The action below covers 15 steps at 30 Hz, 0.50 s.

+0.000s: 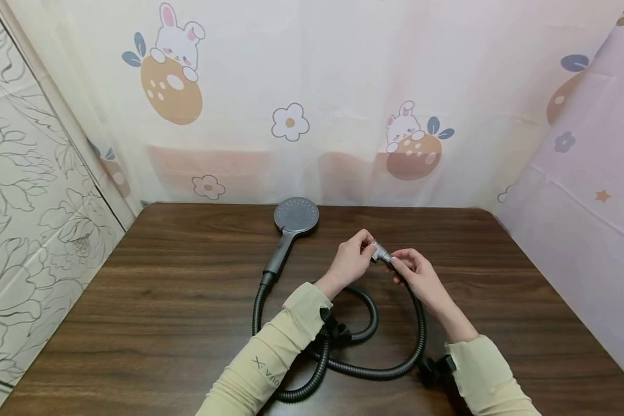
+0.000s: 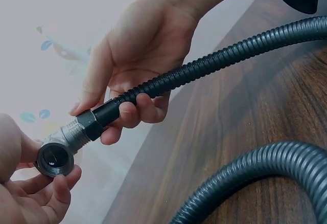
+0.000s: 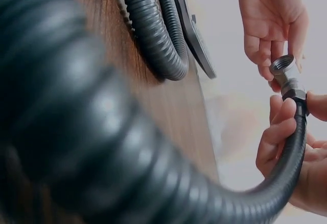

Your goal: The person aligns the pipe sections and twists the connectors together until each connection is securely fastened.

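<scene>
My left hand (image 1: 349, 259) pinches a silver threaded elbow fitting (image 2: 57, 150) whose round opening faces the left wrist camera. In my right hand (image 1: 418, 276) is the end of a black ribbed shower hose (image 1: 420, 323), gripped just behind its black hex nut (image 2: 90, 125). The nut sits on the fitting's threaded end, with some silver thread showing between them. Both hands are raised over the far half of the table. From there the hose loops under my left forearm and runs to a grey shower head (image 1: 296, 216), which lies face up at the table's back edge.
The dark wooden table (image 1: 187, 271) ends at a printed curtain (image 1: 343, 75) behind and a lilac cloth (image 1: 593, 190) on the right. A flower-patterned panel (image 1: 26, 190) stands at the left. Coils of hose lie on the table below the hands.
</scene>
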Available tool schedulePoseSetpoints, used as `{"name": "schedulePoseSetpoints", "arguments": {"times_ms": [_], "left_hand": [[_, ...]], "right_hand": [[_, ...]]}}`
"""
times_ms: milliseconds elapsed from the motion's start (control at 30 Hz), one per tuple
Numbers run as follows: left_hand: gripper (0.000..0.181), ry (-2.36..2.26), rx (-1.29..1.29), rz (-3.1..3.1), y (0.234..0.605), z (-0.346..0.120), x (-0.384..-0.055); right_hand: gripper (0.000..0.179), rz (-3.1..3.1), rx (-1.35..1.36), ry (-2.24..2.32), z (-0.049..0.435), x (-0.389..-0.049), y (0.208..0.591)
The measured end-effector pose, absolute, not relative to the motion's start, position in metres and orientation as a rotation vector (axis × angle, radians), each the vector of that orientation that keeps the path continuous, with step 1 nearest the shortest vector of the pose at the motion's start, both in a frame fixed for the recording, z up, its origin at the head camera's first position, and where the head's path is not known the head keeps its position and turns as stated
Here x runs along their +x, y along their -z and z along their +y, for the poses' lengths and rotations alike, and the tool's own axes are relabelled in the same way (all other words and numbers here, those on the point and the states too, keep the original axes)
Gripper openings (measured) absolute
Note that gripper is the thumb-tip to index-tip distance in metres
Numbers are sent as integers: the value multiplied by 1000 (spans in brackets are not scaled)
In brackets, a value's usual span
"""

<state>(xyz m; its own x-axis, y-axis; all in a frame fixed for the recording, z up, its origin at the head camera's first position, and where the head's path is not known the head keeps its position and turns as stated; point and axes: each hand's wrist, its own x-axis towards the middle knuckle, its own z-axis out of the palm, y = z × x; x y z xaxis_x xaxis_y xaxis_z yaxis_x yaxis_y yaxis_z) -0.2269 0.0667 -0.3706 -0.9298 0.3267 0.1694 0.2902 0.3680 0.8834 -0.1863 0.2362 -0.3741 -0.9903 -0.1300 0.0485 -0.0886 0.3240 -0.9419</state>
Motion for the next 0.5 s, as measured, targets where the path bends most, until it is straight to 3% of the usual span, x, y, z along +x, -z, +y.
{"name": "schedulePoseSetpoints", "arguments": {"times_ms": [167,367,500], "left_hand": [[6,-1661,553,2557,371,67,-227],[10,-1703,481,2509,368,68,-224],[15,-1734,475,2501,369,68,-225]], "right_hand": [[35,2568,-190,1732,234,-185,372],[50,2612,-118,1662,234,-182,370],[45,2633,-81,1653,234,-185,373]]}}
